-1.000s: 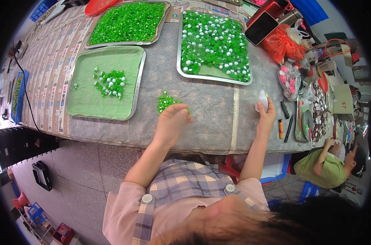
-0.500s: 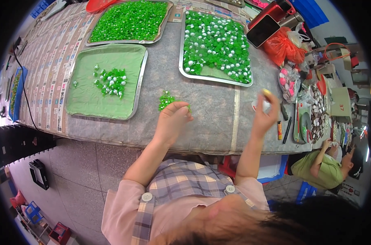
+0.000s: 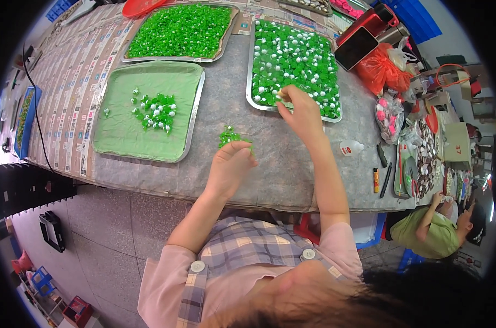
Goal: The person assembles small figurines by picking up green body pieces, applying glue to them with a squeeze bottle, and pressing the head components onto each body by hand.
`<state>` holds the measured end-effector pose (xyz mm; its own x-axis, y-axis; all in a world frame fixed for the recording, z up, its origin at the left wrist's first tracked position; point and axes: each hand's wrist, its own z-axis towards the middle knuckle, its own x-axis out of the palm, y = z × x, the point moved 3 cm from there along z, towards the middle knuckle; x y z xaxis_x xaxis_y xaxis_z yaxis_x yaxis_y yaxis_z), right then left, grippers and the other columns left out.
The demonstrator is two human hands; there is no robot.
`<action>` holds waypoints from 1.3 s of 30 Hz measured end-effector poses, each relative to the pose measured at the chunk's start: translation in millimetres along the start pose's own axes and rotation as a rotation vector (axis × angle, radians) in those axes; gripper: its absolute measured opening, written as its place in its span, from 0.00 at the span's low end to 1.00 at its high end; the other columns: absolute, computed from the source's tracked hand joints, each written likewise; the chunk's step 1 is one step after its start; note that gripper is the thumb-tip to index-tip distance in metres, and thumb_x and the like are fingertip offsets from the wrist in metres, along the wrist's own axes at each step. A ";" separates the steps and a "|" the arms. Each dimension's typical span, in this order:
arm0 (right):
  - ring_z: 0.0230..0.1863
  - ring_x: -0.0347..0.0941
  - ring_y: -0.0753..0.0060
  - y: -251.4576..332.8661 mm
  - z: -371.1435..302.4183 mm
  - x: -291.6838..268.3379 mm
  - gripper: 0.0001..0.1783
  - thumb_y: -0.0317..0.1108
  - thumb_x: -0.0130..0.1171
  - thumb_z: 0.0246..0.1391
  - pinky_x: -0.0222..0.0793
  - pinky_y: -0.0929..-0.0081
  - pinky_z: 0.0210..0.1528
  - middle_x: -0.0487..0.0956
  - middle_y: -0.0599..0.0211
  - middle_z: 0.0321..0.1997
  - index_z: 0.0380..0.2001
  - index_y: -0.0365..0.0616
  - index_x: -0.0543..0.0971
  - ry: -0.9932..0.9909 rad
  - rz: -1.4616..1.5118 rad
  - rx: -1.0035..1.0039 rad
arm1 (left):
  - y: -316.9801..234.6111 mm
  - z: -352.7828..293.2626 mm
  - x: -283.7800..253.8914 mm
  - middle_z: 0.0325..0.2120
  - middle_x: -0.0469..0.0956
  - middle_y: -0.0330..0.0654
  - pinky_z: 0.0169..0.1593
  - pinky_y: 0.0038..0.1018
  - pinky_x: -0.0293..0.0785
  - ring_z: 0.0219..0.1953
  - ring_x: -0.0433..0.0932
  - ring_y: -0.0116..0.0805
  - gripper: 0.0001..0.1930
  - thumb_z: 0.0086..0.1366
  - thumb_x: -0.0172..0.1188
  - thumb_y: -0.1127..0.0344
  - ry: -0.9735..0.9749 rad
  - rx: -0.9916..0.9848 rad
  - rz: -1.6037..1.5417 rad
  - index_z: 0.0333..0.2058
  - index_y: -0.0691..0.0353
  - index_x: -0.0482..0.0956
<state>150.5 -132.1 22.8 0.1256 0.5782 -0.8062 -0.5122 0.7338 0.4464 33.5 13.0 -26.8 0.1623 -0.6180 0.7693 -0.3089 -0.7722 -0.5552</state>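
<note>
My left hand (image 3: 230,170) is closed in a pinch above the grey table cover. A small green plastic piece shows at its fingertips, partly hidden. Just beyond it lies a small heap of green pieces (image 3: 229,134). My right hand (image 3: 302,116) reaches over the near edge of the right tray (image 3: 249,93), full of green pieces with white balls (image 3: 297,54). Its thumb and index finger curl together there, a yellowish patch at the fingertip; what they pinch is too small to tell. On the green-lined tray (image 3: 116,134) at left sits a cluster of green pieces with white balls (image 3: 156,113).
A tray of green pieces (image 3: 179,30) stands at the far left. Right of my right arm are a small white bottle (image 3: 350,147), an orange tube (image 3: 376,180) and a black pen (image 3: 386,180). A dark-screened phone (image 3: 356,48) and red bag (image 3: 383,68) stand beyond. Another person (image 3: 425,232) sits at right.
My right hand has moved left and away from me, from beside the white bottle to the right tray's near edge. My left hand has kept nearly the same place and its pinch.
</note>
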 end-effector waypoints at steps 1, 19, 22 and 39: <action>0.27 0.70 0.64 9.9 -8.3 -7.8 0.10 0.27 0.54 0.35 0.64 0.75 0.28 0.72 0.63 0.24 0.26 0.41 0.68 -0.014 0.096 0.007 | 0.4 -0.3 0.4 0.22 0.71 0.37 0.32 0.21 0.71 0.25 0.71 0.24 0.05 0.52 0.50 0.72 -0.005 0.000 -0.001 0.30 0.62 0.69; 0.26 0.69 0.77 34.9 -100.1 -11.6 0.13 0.30 0.53 0.41 0.64 0.81 0.27 0.73 0.67 0.25 0.33 0.38 0.68 0.124 1.330 0.594 | 12.3 -2.6 22.4 0.25 0.72 0.42 0.32 0.23 0.71 0.25 0.72 0.29 0.07 0.46 0.50 0.81 0.131 0.007 0.283 0.27 0.66 0.70; 0.24 0.67 0.80 23.5 -102.8 -4.7 0.12 0.30 0.53 0.42 0.63 0.82 0.27 0.72 0.68 0.25 0.32 0.36 0.69 0.332 1.446 0.705 | 12.2 -2.6 24.3 0.25 0.72 0.42 0.32 0.22 0.70 0.26 0.71 0.29 0.07 0.45 0.50 0.81 0.226 0.064 0.291 0.26 0.67 0.71; 0.31 0.69 0.80 32.9 -104.6 -10.8 0.11 0.24 0.55 0.38 0.64 0.85 0.33 0.73 0.68 0.27 0.30 0.37 0.71 0.170 1.248 0.656 | 14.2 -0.6 13.3 0.23 0.71 0.40 0.31 0.21 0.69 0.25 0.71 0.27 0.05 0.49 0.54 0.74 -0.001 0.004 0.319 0.27 0.65 0.70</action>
<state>43.4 -151.6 5.6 -0.2349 0.9446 0.2293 0.2776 -0.1609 0.9471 30.6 -6.1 -24.3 0.0590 -0.8293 0.5556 -0.3404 -0.5399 -0.7698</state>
